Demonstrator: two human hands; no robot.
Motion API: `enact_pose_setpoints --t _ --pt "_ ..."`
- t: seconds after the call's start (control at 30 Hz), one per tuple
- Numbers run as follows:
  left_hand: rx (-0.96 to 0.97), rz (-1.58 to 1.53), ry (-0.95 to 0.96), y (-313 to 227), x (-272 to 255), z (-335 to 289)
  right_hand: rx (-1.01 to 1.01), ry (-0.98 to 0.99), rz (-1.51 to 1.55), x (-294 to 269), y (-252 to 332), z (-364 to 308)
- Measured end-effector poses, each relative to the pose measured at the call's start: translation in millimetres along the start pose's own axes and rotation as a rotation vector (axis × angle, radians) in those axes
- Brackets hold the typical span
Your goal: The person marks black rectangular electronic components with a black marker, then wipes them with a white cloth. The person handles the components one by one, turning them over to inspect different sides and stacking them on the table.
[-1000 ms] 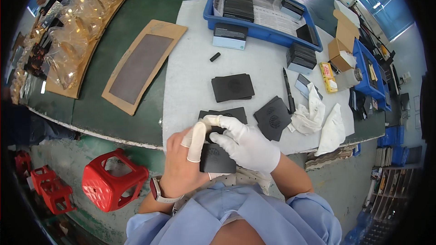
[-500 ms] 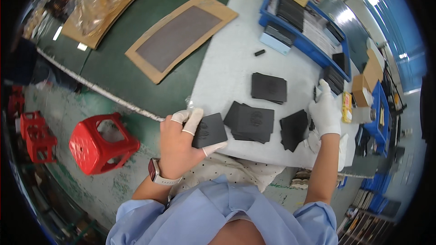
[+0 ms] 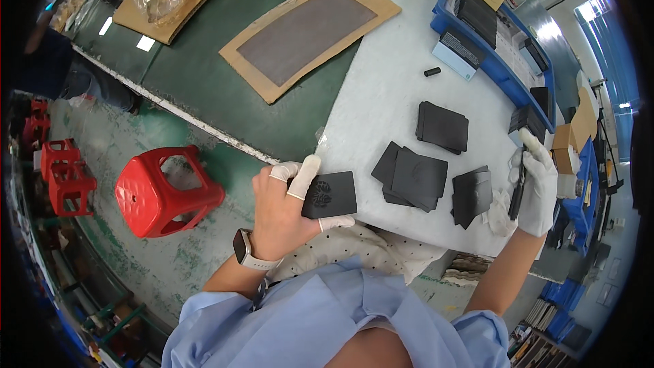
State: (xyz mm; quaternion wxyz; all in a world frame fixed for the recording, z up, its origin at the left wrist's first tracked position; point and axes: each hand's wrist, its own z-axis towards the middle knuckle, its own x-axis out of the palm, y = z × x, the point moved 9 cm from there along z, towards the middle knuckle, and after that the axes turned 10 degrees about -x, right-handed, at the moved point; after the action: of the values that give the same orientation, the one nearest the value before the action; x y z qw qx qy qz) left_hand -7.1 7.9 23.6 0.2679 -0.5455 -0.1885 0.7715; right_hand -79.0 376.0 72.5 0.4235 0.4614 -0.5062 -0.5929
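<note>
My left hand [image 3: 289,204], bare but for white finger cots, holds a black square pad [image 3: 330,194] with a pale pattern on it, just off the near edge of the white mat [image 3: 381,88]. My right hand [image 3: 537,187] wears a white glove and closes around a thin black pen-like tool [image 3: 519,187] at the mat's right edge. Between the hands lie a stack of black pads [image 3: 412,176] and another smaller stack [image 3: 473,194]. A third stack [image 3: 443,126] sits farther back.
A blue tray [image 3: 501,61] with black parts stands at the back right. A brown board with a grey sheet [image 3: 310,33] lies on the green table. A red stool [image 3: 167,191] stands on the floor at left. White cloths lie near the right hand.
My right hand has left the pad and moved to the mat's right edge, onto the black tool. The left hand keeps the pad. The view has swung left.
</note>
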Motion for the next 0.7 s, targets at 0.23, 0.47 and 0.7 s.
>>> enact_pose_setpoints --t 0.23,0.47,0.7 --pt "-0.017 0.062 0.022 2 2 -1 -0.089 0.142 0.527 76 8 -61" --pt "-0.009 0.087 0.022 6 4 -6 0.169 0.129 0.503 150 -16 -107" --pt "0.015 0.104 -0.012 0 2 -4 -0.226 0.267 0.106 173 -39 -127"
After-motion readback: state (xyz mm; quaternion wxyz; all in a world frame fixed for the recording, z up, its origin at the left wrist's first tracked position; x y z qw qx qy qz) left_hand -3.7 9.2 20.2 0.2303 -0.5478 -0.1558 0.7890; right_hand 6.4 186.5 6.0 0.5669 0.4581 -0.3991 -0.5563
